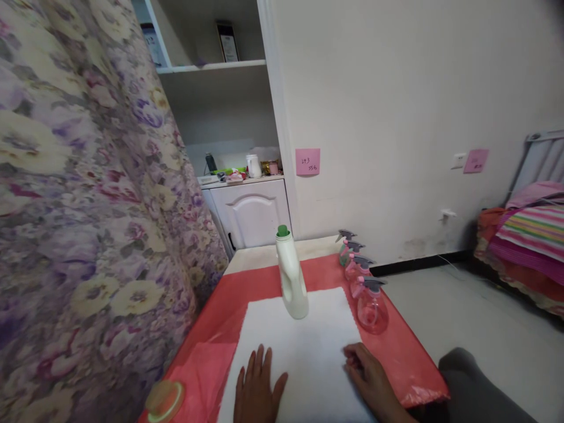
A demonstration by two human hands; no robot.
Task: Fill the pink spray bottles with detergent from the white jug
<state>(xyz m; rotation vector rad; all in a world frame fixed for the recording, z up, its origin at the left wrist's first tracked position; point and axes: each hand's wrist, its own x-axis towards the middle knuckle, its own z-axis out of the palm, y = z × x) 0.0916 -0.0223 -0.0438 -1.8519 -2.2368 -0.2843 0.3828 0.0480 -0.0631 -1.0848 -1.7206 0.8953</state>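
Note:
My left hand point(257, 385) lies palm down on a white cloth point(304, 346), fingers stretched and thumb apart, holding nothing. On the cloth's right side rests my right hand point(368, 376), its fingers loosely curled in, with nothing visible in them. Beyond both hands a pale green-white detergent bottle point(292, 279) with a handle and a green cap point(282, 230) stands upright at the far part of the cloth. Neither hand touches it. To the right, a clear pink spray bottle point(372, 311) with a dark trigger head is nearest to my right hand.
Several more spray bottles point(352, 267) stand in a row behind it along the table's right side. A red cover point(418, 358) lies over the table. A round container point(165, 399) sits at the near left. A floral curtain point(97, 235) hangs left; a cabinet point(253, 214) stands behind.

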